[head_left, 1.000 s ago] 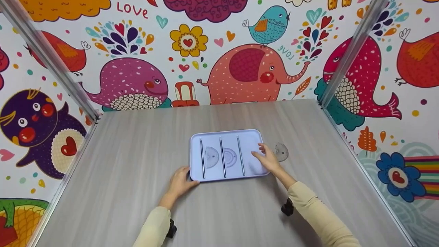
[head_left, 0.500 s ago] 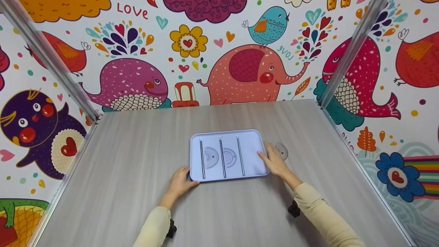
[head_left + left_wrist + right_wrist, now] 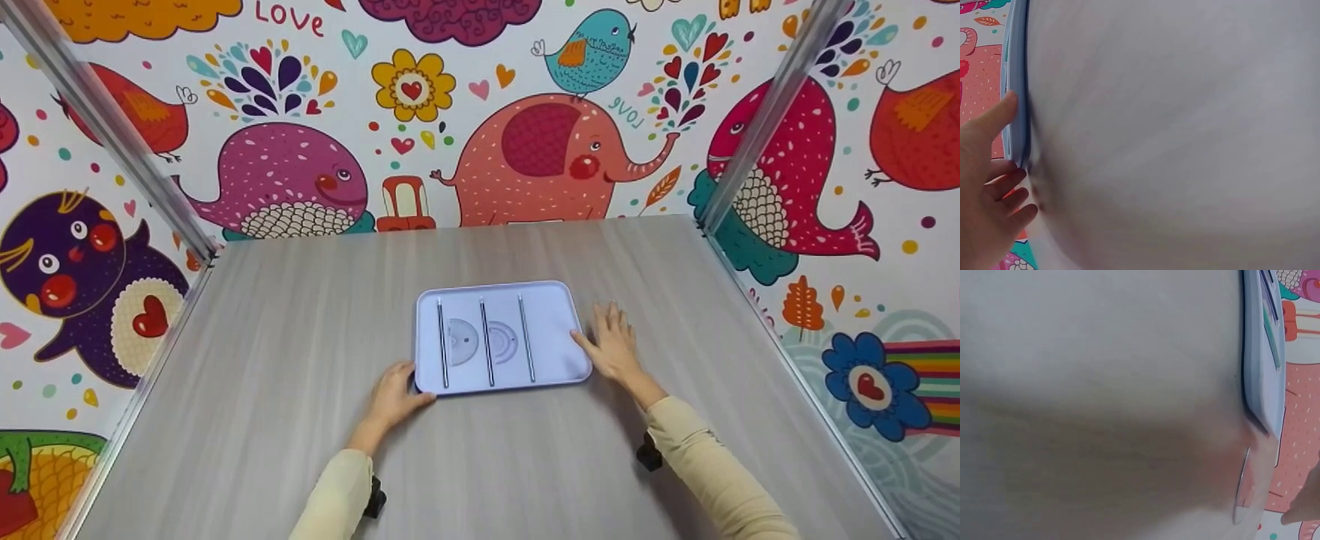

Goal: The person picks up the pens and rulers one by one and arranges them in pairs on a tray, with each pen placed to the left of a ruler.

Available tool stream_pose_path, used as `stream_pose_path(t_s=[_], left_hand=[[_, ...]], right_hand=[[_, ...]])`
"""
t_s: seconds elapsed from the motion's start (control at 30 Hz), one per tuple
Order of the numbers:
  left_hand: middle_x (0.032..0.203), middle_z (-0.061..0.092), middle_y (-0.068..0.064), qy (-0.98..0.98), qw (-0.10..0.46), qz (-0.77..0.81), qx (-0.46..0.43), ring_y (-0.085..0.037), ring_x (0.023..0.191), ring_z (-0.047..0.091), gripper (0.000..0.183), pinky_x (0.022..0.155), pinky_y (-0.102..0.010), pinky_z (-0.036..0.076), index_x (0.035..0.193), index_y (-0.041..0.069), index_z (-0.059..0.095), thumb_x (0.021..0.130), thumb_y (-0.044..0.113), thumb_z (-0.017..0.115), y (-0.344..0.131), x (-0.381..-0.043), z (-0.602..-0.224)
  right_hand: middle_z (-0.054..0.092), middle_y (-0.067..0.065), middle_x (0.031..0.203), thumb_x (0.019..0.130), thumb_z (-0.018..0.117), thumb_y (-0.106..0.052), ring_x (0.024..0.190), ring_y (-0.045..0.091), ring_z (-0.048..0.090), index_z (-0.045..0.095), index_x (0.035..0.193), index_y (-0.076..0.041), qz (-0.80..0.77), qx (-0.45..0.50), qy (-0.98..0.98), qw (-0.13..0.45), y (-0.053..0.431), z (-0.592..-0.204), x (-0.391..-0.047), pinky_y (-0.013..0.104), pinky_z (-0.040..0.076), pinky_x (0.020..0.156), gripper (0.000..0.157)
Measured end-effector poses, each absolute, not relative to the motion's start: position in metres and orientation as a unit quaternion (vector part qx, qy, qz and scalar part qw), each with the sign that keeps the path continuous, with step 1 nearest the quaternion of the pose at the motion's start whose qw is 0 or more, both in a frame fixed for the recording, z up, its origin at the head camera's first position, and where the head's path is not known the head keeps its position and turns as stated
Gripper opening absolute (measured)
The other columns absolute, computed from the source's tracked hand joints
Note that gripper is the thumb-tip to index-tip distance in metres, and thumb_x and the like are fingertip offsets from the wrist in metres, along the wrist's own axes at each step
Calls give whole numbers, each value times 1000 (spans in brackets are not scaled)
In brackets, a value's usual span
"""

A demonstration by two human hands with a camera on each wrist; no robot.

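A pale lavender tray lies on the table, with three slim pencil-like sticks set across it. Between the sticks lie two clear protractors, one at left and one in the middle. My left hand holds the tray's near left corner, thumb along the front wall and fingers at the side. Just past the tray's right edge, my right hand spreads its fingers low over the table, thumb by the rim. A third protractor lies on the table beside the tray; the hand hides it in the head view.
The wood-grain table runs around the tray. Walls printed with cartoon animals stand at the back and both sides, with metal posts at the back corners.
My right hand has moved from over the tray's right side out to the right, and now covers the loose protractor. The left hand and tray have stayed put.
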State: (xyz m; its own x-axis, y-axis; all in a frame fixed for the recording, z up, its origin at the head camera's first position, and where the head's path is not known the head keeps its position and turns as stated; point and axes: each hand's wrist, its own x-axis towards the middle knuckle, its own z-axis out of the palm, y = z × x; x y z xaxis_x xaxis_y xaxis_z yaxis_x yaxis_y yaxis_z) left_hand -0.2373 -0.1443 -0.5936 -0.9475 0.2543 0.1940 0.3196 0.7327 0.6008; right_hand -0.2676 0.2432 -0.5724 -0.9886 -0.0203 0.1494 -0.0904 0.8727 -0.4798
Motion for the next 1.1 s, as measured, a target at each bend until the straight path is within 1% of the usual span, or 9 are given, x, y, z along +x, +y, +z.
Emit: stream_pose_path(t_s=[0.13,0.3,0.43,0.57,0.73,0.9,1.1], left_hand=[[111,56,-26,-930,49,-330,-155,-39,105,52,62,93,-49,41,112,-10,56,66,25,78,-145,-237,-593],[109,57,-25,-929,49,-331,-156,-39,103,53,62,92,-49,41,112,-10,56,66,25,78,-144,-238,-593],[107,57,-26,-929,61,-326,-163,-40,101,53,62,91,-49,42,109,-14,56,65,23,79,-144,-238,-594],[106,57,-28,-928,70,-324,-168,-41,101,53,62,91,-49,42,107,-15,56,64,22,79,-144,-238,-594],[108,57,-28,-927,62,-332,-162,-42,103,52,63,92,-49,41,110,-15,56,64,23,79,-144,-237,-595],[106,58,-26,-928,64,-329,-162,-40,101,53,63,91,-49,42,109,-13,57,64,24,79,-144,-238,-595],[106,58,-26,-929,58,-327,-160,-40,101,53,63,91,-48,42,109,-14,56,64,24,79,-145,-238,-595]], right_hand=[[11,32,144,88,42,-52,130,51,10,22,142,1,243,4,-969,52,248,-572,-269,64,10,103,78],[10,34,143,89,40,-54,130,51,8,19,143,-1,241,-15,-969,43,253,-572,-270,63,8,104,79],[10,35,143,88,38,-58,131,51,6,18,143,-1,227,-24,-973,38,255,-573,-272,64,8,104,82],[10,34,143,87,38,-60,131,51,5,16,143,0,222,-32,-974,34,257,-575,-273,64,7,104,85],[8,34,144,87,38,-60,131,50,4,14,142,4,226,-37,-973,30,259,-576,-275,62,5,105,88],[7,34,144,88,37,-58,131,51,5,14,142,6,227,-42,-972,32,262,-578,-277,61,6,106,86],[5,34,144,91,33,-55,131,51,4,12,141,7,228,-56,-972,25,264,-582,-280,61,4,106,83]])
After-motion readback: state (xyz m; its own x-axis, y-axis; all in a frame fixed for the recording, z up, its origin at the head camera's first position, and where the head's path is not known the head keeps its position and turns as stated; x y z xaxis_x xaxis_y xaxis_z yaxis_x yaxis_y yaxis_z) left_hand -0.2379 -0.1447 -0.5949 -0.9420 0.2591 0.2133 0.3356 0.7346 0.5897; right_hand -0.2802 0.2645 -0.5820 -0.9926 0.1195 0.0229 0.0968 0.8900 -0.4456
